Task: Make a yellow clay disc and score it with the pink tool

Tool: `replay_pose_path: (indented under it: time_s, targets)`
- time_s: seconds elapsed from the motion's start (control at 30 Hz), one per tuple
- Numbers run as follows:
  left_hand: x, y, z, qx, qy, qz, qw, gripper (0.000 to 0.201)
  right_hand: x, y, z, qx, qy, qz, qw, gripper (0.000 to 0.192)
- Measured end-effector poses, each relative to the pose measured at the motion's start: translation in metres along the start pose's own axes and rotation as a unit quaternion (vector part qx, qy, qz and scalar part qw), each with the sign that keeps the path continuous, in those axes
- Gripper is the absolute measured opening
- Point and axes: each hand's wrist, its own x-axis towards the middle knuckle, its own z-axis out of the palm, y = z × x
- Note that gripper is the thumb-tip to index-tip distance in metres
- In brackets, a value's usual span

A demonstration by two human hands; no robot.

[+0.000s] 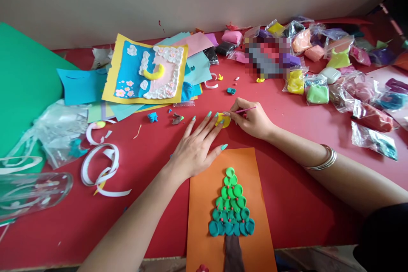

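My left hand (198, 144) lies flat with its fingers stretched out, the fingertips resting on a flattened yellow piece of clay (225, 121) on the red table. My right hand (251, 119) pinches a thin pink stick-like tool (245, 110), its working end hidden by the fingers at the right edge of the yellow clay. Nearer to me, partly beside my left wrist, is an orange sheet (199, 229). It carries a tree of green clay discs (231, 204) with small red dots and a brown trunk (233, 253).
A yellow-edged clay picture (108, 89) lies on coloured papers at the back left. Bagged clay (296, 80) in several colours fills the back right. White paper strips (86, 170), a clear plastic bag (59, 127) and a transparent container (47, 195) are on the left. Small clay scraps (153, 117) lie between.
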Motion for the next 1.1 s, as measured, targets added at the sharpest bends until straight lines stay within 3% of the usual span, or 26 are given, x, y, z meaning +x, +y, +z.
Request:
replay_pose_path:
  time_s: [0.7, 1.1]
  targets:
    - [-0.0002, 0.0, 0.001, 0.001, 0.004, -0.003, 1.0, 0.054, -0.0014, 0.001, 0.0023, -0.012, 0.001, -0.016, 1.0, 0.02]
    - [-0.0003, 0.0003, 0.0017, 0.008, 0.014, 0.0, 1.0, 0.053, -0.0005, 0.0003, 0.0017, -0.04, -0.032, -0.019, 0.999, 0.016]
